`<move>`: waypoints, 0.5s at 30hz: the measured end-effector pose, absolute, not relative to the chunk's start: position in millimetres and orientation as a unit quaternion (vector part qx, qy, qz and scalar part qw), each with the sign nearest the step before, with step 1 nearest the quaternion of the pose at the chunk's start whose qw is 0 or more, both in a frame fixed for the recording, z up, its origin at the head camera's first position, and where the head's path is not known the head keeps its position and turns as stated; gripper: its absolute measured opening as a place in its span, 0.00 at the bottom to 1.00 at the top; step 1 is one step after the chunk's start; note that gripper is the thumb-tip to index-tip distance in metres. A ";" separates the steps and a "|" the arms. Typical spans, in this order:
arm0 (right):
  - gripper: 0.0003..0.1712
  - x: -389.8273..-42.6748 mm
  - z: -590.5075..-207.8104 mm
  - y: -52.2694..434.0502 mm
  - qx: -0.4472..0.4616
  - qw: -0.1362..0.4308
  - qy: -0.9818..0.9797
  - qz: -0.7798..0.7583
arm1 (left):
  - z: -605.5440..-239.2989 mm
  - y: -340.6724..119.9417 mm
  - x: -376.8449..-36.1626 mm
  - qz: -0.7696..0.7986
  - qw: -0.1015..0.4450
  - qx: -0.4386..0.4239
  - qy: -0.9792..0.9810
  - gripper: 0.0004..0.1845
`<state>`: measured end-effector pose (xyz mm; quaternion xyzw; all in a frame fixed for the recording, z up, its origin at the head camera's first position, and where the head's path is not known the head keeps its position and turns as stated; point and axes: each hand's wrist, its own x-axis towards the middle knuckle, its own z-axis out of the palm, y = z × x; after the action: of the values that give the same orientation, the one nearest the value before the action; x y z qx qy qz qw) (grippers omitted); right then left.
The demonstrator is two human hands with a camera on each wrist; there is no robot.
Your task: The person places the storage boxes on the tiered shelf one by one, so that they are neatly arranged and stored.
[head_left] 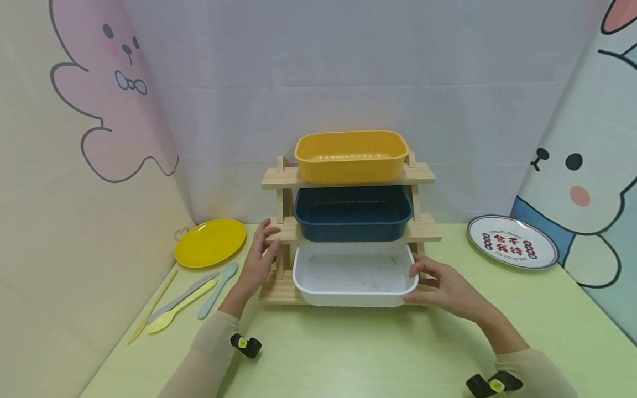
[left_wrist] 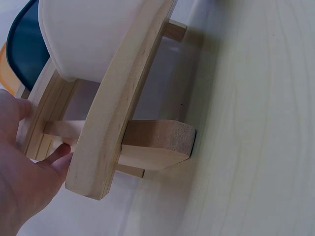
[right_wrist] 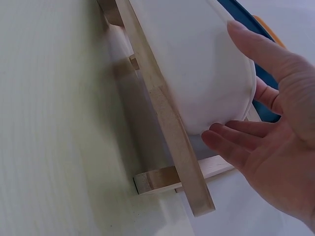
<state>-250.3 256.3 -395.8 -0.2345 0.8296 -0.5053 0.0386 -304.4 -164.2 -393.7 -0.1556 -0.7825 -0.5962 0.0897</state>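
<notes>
A three-tier wooden rack [head_left: 271, 294] stands against the back wall. On its bottom shelf sits a white rectangular dish [head_left: 355, 299], its right end held by my right hand [head_left: 445, 287]. Seen from the right wrist, the thumb [right_wrist: 261, 49] lies on the dish's outer wall and the other fingers touch its end. My left hand [head_left: 256, 265] grips the left end of the middle shelf [left_wrist: 42, 110], fingers above and thumb below. The middle shelf bears a dark blue dish [head_left: 353, 232]; a yellow dish [head_left: 352, 172] rests on the top one.
To the left lie a yellow plate [head_left: 211, 243], a yellow knife [head_left: 153, 307], a grey knife [head_left: 181, 297], a yellow spoon [head_left: 166, 319] and a pale blue utensil [head_left: 217, 291]. A white plate with red characters [head_left: 512, 242] leans at the right. Cloth walls [head_left: 229, 110] border the table.
</notes>
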 end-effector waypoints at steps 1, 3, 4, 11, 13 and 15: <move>0.22 -250.7 -396.3 256.3 -0.235 0.040 0.828 -0.507 | -393.5 -164.2 -304.2 -0.596 0.090 -0.155 -0.782 0.20; 0.22 -251.7 -397.3 256.2 -0.235 0.043 0.824 -0.514 | -393.1 -164.1 -303.9 -0.596 0.089 -0.154 -0.783 0.20; 0.22 -252.3 -397.8 256.1 -0.236 0.045 0.821 -0.518 | -392.9 -164.0 -303.7 -0.597 0.089 -0.154 -0.782 0.20; 0.24 -254.4 -401.1 255.8 -0.244 0.052 0.804 -0.540 | -392.9 -164.0 -303.8 -0.595 0.091 -0.156 -0.783 0.20; 0.23 -253.9 -401.1 256.2 -0.244 0.050 0.803 -0.542 | -393.2 -164.1 -304.6 -0.592 0.092 -0.157 -0.785 0.20; 0.24 -253.3 -400.3 256.8 -0.243 0.048 0.806 -0.538 | -393.6 -164.3 -305.2 -0.591 0.092 -0.159 -0.785 0.20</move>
<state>-253.3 256.8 -400.3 -0.2428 0.8058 -0.5380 0.0478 -305.2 -164.3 -393.6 -0.1589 -0.7854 -0.5910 0.0922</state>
